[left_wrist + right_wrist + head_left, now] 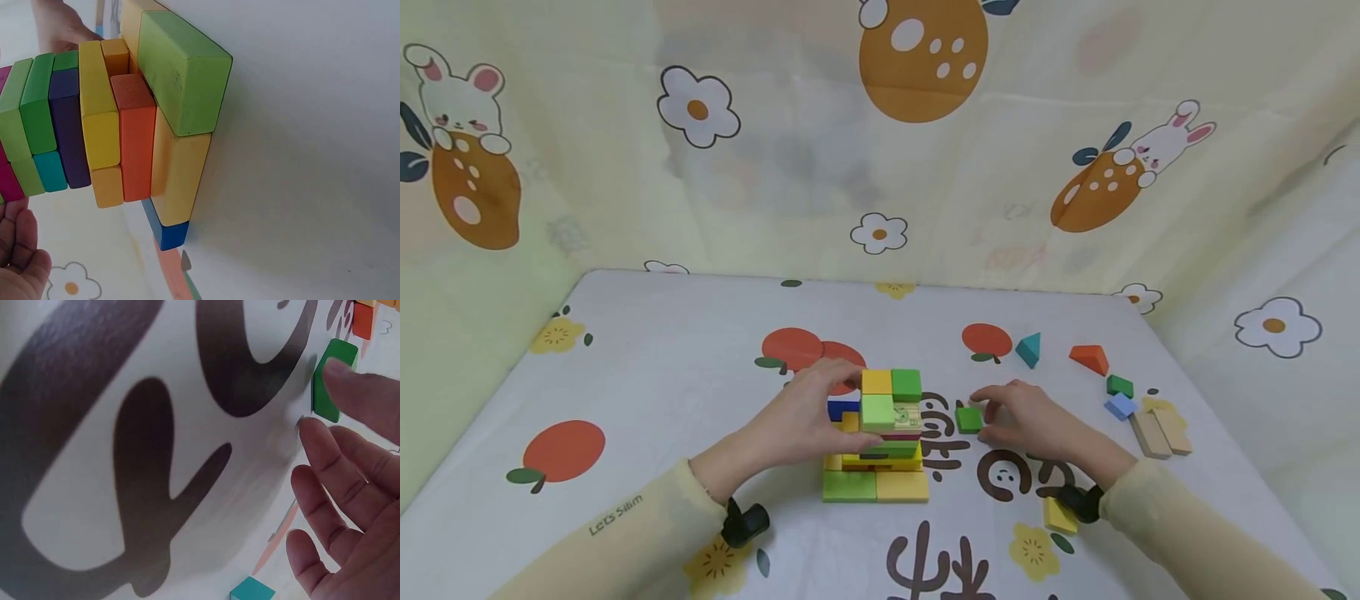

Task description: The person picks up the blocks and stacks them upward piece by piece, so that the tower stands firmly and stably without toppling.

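Note:
A tower of wooden blocks (898,454) in green, yellow, orange and other colors stands on the table. At its left side is my left hand (808,417), thumb along the front and fingers behind the upper layers, holding it. The left wrist view shows the tower's side (137,137) and part of the curled fingers (22,240). Right of the tower lies a single green block (968,420). My right hand (1026,421) is spread beside that block. In the right wrist view its thumb overlaps the green block (325,394), and the other fingers bend loosely below.
Loose blocks lie at the right: a teal triangle (1029,350), an orange piece (1090,359), a green block (1120,386), a blue one (1121,406) and two plain wood pieces (1150,435). A yellow block (1060,516) sits under the right wrist. A printed curtain (790,183) hangs behind.

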### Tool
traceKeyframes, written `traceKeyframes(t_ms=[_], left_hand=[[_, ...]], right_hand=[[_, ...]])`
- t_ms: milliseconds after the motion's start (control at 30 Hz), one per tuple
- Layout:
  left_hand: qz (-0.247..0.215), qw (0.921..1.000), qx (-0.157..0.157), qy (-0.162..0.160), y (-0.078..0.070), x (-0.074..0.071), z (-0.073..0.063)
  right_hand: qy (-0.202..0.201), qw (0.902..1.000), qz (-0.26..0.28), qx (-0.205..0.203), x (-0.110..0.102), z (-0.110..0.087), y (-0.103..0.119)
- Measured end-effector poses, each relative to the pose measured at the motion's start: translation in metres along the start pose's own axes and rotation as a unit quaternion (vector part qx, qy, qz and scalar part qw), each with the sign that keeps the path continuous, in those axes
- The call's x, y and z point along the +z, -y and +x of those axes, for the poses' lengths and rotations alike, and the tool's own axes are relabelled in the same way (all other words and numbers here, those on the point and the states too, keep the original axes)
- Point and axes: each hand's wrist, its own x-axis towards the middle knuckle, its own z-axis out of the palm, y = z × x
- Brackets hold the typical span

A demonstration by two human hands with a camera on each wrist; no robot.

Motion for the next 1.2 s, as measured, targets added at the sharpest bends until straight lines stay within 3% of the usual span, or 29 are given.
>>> traceKeyframes(t_ms=[167,300,533,667,800,1200], left_hand=[[0.004,1.0,-0.004,-0.001,-0.001,0.0,0.0],[0.006,1.0,-0.002,0.001,-0.002,0.001,0.0],[0.002,1.0,0.002,-0.003,-0.002,-0.001,0.0],[-0.004,0.9999,0.014,-0.003,0.0,0.0,0.0],[-0.013,0.9997,0.023,-0.002,0.002,0.001,0.001],[-0.012,0.9997,0.022,-0.002,0.002,0.0,0.001]], right_hand=[[-0.018,0.9998,0.0,0.008,-0.002,-0.002,0.003],[-0.042,0.9991,0.002,-0.004,-0.016,-0.009,0.018],[-0.117,0.9887,0.028,-0.09,-0.056,-0.038,0.071],[-0.101,0.9862,0.044,-0.124,-0.061,-0.046,0.095],[-0.086,0.9864,0.051,-0.13,-0.058,-0.046,0.108],[-0.088,0.9895,0.047,-0.105,-0.056,-0.04,0.114]])
